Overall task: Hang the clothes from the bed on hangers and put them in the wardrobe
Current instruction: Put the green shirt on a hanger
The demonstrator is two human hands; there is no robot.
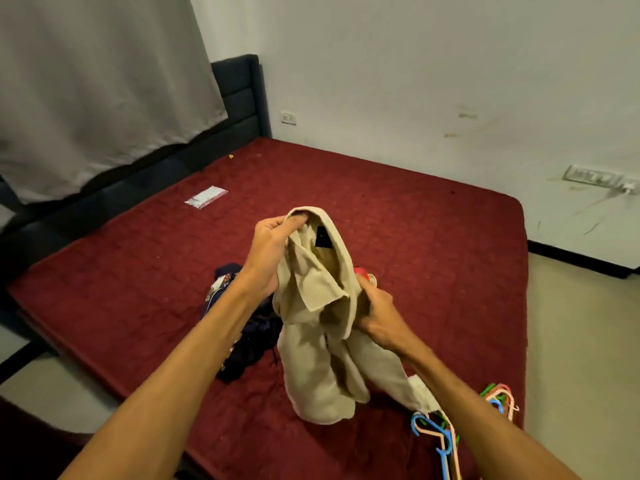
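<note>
- Curling over the top fold of the collar, the fingers of the left hand are closed tightly on the cloth, and a beige shirt is held up by them.
- A small black label is sewn inside the collar, just right of those fingers; its writing is too small to be read.
- Lower and to the right, the shirt front is gripped by the right hand, its fingers bent into the fabric below the collar point.
- The shirt is held above the bed, with its lower part bunched on the dark red cover.
- A heap of dark clothes lies on the bed just left of the shirt, partly hidden by the left forearm.
- Coloured plastic hangers are scattered at the near right edge of the bed.
- A flat white packet lies far left on the cover; nothing printed on it can be made out.
- A dark headboard and a grey curtain are seen at the far left, and a switch plate is fixed to the right wall.
</note>
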